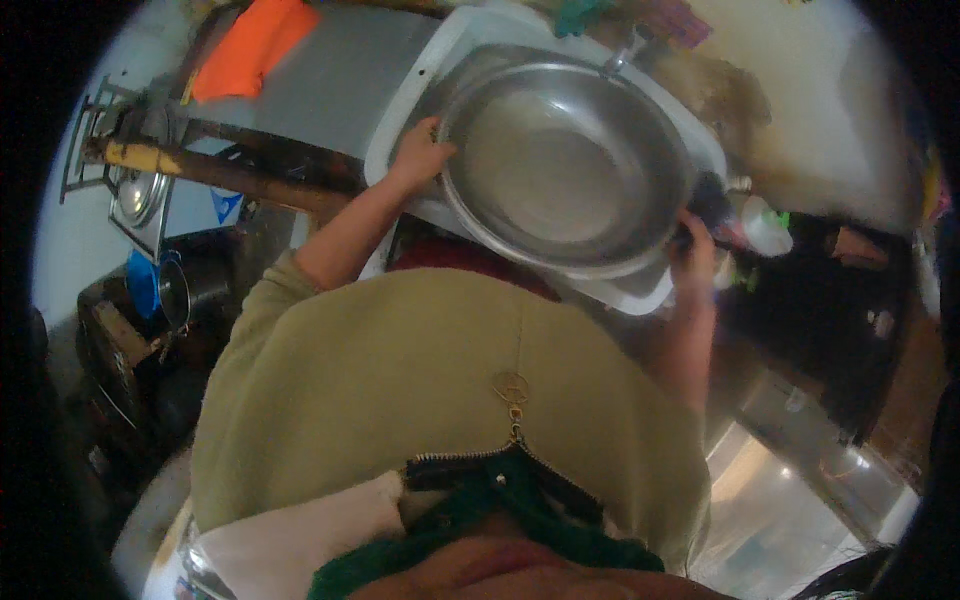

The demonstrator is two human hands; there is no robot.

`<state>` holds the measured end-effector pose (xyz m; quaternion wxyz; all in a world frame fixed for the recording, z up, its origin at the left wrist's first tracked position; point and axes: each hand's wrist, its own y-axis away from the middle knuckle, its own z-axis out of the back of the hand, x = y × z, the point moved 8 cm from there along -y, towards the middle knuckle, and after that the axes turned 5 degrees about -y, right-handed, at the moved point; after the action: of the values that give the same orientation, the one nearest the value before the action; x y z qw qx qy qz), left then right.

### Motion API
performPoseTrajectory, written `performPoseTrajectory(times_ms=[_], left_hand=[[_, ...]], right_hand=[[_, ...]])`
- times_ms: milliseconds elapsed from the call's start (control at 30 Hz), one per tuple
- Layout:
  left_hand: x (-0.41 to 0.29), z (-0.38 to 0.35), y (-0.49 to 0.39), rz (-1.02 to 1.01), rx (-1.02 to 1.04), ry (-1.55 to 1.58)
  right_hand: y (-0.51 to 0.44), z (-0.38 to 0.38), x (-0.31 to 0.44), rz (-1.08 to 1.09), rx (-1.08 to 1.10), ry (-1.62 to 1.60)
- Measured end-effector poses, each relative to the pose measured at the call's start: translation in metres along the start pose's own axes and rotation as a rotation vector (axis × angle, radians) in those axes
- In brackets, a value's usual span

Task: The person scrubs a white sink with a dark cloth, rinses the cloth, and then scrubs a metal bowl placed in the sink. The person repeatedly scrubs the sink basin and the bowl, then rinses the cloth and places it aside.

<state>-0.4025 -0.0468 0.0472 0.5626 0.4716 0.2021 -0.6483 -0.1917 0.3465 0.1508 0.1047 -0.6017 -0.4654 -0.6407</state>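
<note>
A large round metal basin (559, 165) is held over a white sink (397, 97), its wide mouth facing up. Cloudy liquid seems to lie in its bottom. On the left side of the rim my left hand (424, 154) grips the basin, thumb at the inner edge. My right hand (694, 240) grips the lower right side of the rim, with its fingers partly hidden beneath. A metal tap (634, 46) stands just beyond the far rim of the basin.
An orange cloth (255, 49) lies on the grey counter (337, 75) at the upper left. A wooden pole (240, 176) runs below that counter. Right of the sink are a white container (765, 225) and a dark surface (810, 300). A blue item (142, 281) and pots are at the left.
</note>
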Motion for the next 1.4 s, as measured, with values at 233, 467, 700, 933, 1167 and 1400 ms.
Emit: performPoseTrajectory(times_ms=[233,467,700,933,1167,1400], left_hand=[[-0.015,-0.058,0.043,0.253,0.334,0.319],[0.028,-0.115,0.052,0.414,0.591,0.367],[0.034,-0.112,0.076,0.514,0.460,0.709],[0.031,-0.077,0.076,0.575,0.411,0.724],[0.027,-0.105,0.088,0.501,0.680,0.840],[0.036,-0.114,0.094,0.486,0.822,0.824]], right_hand=[[0.046,0.001,0.089,0.147,-0.120,0.038],[0.053,-0.056,0.131,0.206,-0.045,0.203],[0.040,-0.110,0.132,0.166,0.131,0.247],[0.047,-0.157,0.132,0.174,0.383,0.237],[0.070,-0.190,0.144,0.190,0.499,0.353],[0.094,-0.203,0.145,0.199,0.495,0.386]])
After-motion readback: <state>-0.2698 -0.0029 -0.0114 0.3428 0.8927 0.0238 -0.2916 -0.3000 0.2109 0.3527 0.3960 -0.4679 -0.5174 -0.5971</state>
